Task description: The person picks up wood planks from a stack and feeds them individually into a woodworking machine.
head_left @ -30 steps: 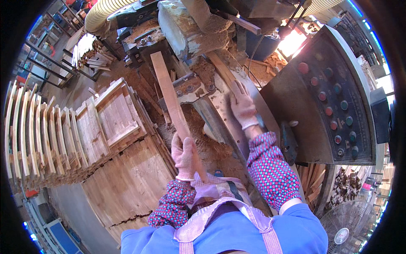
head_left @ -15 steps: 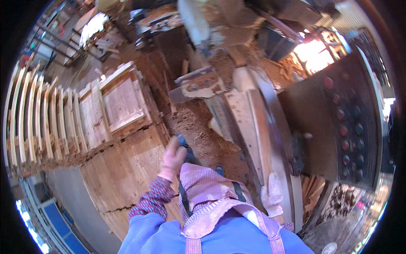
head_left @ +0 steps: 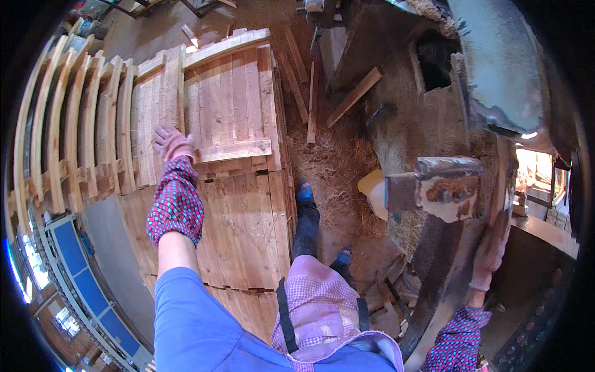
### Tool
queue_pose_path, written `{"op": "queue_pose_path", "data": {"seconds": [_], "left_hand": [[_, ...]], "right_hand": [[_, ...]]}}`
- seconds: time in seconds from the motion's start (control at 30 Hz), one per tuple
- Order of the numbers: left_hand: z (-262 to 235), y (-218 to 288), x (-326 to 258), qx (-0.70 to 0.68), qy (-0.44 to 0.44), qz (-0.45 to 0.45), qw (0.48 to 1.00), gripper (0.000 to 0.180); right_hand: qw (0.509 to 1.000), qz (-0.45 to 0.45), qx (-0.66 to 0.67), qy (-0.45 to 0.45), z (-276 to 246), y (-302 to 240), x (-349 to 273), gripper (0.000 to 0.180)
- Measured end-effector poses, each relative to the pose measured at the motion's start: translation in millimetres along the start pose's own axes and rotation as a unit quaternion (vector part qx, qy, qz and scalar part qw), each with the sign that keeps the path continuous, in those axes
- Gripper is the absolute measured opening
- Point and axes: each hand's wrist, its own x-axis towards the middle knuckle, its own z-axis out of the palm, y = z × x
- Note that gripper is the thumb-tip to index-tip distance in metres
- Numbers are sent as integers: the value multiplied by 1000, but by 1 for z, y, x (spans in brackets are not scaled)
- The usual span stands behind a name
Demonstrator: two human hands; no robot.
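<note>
Left hand, in a pink glove, fingers spread and holding nothing, reaches over the stacked pale wooden pallet boards near their left edge. Right hand, gloved, rests on the rusty grey metal machine frame; its finger state cannot be told. Judged step: reaching for a board, which calls for closing the fingers on an edge.

Left hand out over pallet stack, left of feet. Slat frames further left. Loose sticks on floor ahead. Machine on right; right hand on its edge.
</note>
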Motion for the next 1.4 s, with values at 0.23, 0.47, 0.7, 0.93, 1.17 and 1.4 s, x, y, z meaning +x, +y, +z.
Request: {"op": "queue_pose_path", "data": {"seconds": [0.23, 0.47, 0.7, 0.93, 1.17, 1.4], "left_hand": [[15, -12, 34, -58, -96, -15, 994, 91], [-113, -52, -188, -713, -320, 17, 624, 44], [-192, -4, -488, -857, -353, 116, 359, 51], [-224, 17, -560, -814, -416, 194, 356, 69], [-198, 38, -551, -830, -314, 177, 425, 56], [-180, 69, -522, -807, -359, 196, 426, 45]], "right_hand": [[993, -67, 61, 76, -20, -79, 50, 43], [806, 98, 570, -126, -44, -187, -63, 34], [754, -28, 621, -212, -91, -225, -146, 88], [898, 122, 390, -162, -131, -52, -324, 71], [996, 20, 81, -14, -67, -8, -289, 55], [996, -59, 24, 66, -13, 19, -32, 44]]}}
